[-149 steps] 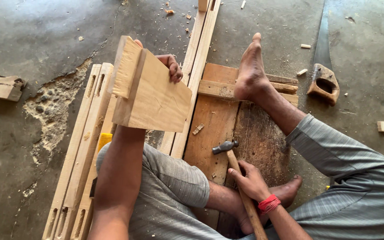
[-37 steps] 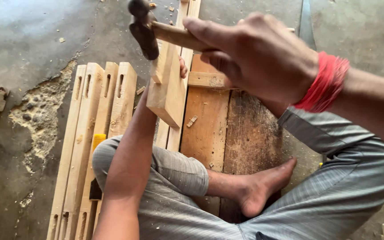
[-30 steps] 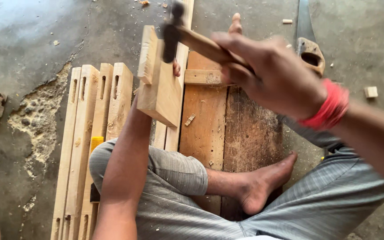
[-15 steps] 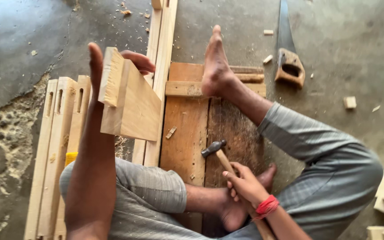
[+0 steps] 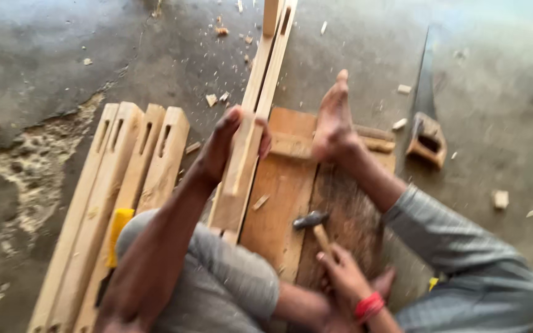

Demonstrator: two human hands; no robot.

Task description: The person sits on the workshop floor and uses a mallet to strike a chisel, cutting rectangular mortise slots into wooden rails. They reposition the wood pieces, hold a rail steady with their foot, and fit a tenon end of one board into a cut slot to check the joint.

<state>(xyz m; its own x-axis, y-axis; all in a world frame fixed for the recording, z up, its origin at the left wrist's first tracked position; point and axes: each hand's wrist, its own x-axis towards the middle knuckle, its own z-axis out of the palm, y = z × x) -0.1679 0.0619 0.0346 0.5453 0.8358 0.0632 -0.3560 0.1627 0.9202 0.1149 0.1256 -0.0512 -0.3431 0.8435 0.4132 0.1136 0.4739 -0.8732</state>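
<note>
My left hand (image 5: 229, 142) grips a short wooden board (image 5: 237, 179), held edge-on over the long rails. My right hand (image 5: 343, 277), with a red band at the wrist, holds the wooden handle of a hammer (image 5: 313, 225); the metal head rests low on a flat wooden work board (image 5: 279, 203). My bare foot (image 5: 334, 123) presses on a small block (image 5: 291, 145) at the far end of that board. I sit cross-legged on the floor.
Several mortised rails (image 5: 124, 185) lie side by side at left, with a yellow tool (image 5: 117, 225) on them. Two long rails (image 5: 269, 55) run away from me. A hand saw (image 5: 427, 123) lies at right. Wood chips and small offcuts litter the concrete floor.
The hammer swung high over the board, then came down to rest on the work board. My left hand turned the board from face-up to edge-on.
</note>
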